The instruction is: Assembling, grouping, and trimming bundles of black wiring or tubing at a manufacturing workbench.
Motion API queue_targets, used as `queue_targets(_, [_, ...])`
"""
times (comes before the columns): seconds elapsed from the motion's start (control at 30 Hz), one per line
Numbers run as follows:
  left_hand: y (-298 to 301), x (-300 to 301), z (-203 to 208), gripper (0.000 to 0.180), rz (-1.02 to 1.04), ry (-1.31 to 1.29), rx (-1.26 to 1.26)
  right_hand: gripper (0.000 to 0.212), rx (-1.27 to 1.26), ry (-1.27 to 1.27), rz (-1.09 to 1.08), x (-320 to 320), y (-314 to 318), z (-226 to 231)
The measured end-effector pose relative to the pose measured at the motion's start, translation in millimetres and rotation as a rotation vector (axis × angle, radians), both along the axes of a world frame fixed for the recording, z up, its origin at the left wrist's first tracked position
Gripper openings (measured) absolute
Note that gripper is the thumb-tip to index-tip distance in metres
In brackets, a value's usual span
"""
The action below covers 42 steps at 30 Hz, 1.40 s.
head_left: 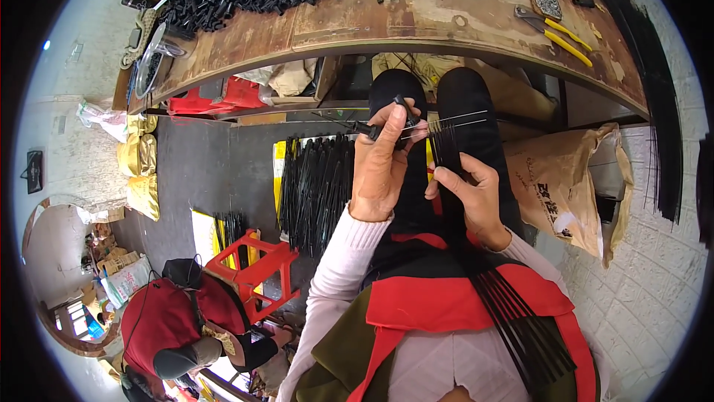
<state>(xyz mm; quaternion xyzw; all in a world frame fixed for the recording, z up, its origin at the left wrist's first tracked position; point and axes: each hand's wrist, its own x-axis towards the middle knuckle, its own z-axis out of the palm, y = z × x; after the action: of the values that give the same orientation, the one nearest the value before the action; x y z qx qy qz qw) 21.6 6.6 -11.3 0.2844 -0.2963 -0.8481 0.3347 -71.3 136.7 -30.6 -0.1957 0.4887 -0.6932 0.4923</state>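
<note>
Before the bench (335, 34), the left hand (378, 164) pinches black fittings (404, 102) and the right hand (477, 195) pinches black strips (446, 150). Pliers (567, 46) lie on it.

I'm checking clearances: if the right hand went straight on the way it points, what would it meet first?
Past the black strips it holds, the right hand would probably meet the left hand first, though depth is unclear.
</note>
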Motion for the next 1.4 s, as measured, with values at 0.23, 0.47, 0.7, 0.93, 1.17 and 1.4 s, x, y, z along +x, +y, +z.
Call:
queue_targets(0.23, [10.1, 3.1, 2.1, 0.031, 0.017, -0.045, -0.098, 0.017, -0.023, -0.018, -0.020, -0.1, 4.3, -4.7])
queue_targets(0.47, [7.0, 6.0, -4.8, 0.038, -0.010, 0.037, -0.065, 0.016, -0.034, -0.009, -0.020, 2.4, 7.1, -4.0])
queue_targets(0.7, [4.0, 7.7, -8.6, 0.023, -0.045, 0.010, -0.041, 0.014, -0.017, 0.014, -0.029, 3.5, 5.1, -2.1])
queue_targets(0.93, [1.8, 7.4, -3.9, 0.027, -0.050, 0.009, -0.026, 0.014, -0.020, 0.017, -0.032, 5.1, 3.3, -3.4])
queue_targets(1.17, [2.5, 7.3, -3.2, 0.043, -0.039, 0.070, -0.032, 0.016, -0.036, -0.034, -0.029, 5.1, 2.7, -4.2])
queue_targets(1.4, [0.0, 7.8, -3.2, 0.034, -0.056, 0.074, -0.041, 0.016, -0.059, -0.037, -0.026, 5.2, 3.9, -4.7])
